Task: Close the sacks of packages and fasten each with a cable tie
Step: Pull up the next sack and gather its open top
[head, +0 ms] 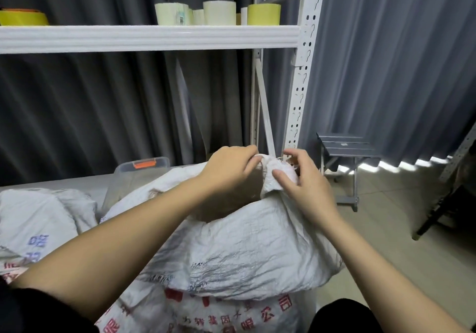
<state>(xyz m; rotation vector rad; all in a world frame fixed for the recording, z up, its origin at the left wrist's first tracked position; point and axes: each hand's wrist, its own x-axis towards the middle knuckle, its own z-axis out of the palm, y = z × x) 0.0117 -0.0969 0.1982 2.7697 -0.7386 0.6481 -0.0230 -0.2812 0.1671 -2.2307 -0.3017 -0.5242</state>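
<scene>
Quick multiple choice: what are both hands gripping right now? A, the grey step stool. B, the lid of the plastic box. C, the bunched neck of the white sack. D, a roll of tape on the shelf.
C: the left hand and right hand both pinch the gathered neck of the white sack between them.

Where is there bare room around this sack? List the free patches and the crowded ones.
Free: floor between the sack and folding stool. Crowded: second sack and plastic bin on the left; both hands, left hand and right hand, at the neck.
</scene>
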